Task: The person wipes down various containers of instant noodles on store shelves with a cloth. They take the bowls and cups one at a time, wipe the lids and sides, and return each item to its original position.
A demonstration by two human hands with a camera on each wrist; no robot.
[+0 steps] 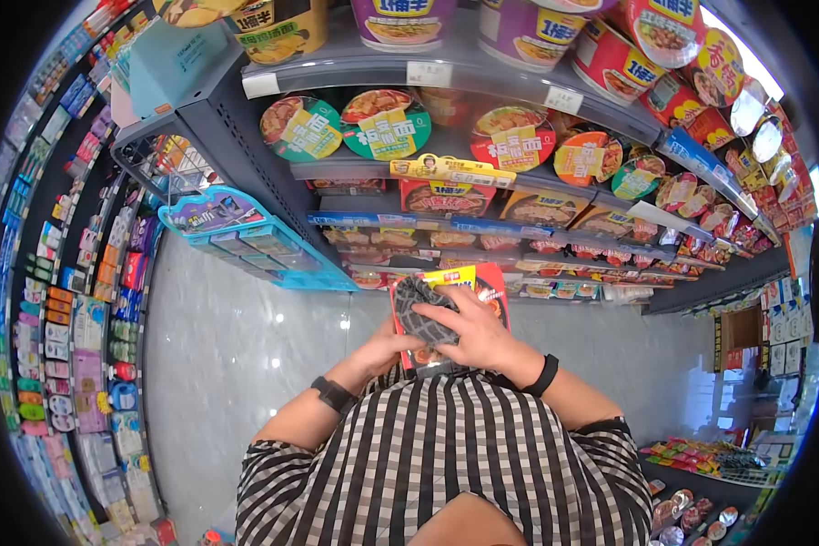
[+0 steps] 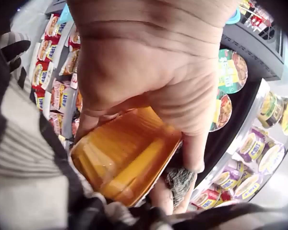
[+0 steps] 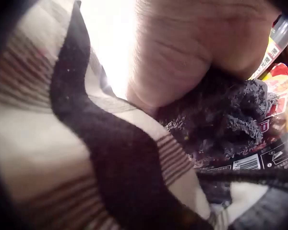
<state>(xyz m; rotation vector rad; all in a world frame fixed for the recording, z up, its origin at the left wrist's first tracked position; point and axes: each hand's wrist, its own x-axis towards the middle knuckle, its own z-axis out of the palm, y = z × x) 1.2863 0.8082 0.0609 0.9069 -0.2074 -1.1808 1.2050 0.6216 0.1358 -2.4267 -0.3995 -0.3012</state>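
Note:
In front of the striped shirt, my left hand (image 1: 382,349) grips a red instant noodle package (image 1: 493,284) from its left side. The left wrist view shows the package's shiny orange underside (image 2: 129,148), with fingers and thumb on either side of it. A dark grey checked cloth (image 1: 419,308) lies bunched over the upper face of the package. My right hand (image 1: 479,335) holds that cloth against the package, fingers spread over it. Seen from the right wrist, the fuzzy cloth (image 3: 225,120) sits under the palm beside a printed barcode (image 3: 247,163).
Ahead stands a shelf unit (image 1: 337,71) stocked with instant noodle bowls and packs. A blue display stand (image 1: 259,238) adjoins its left end. More packed shelves (image 1: 86,318) line the left, over a grey tiled floor (image 1: 209,364). Snacks (image 1: 701,455) sit at lower right.

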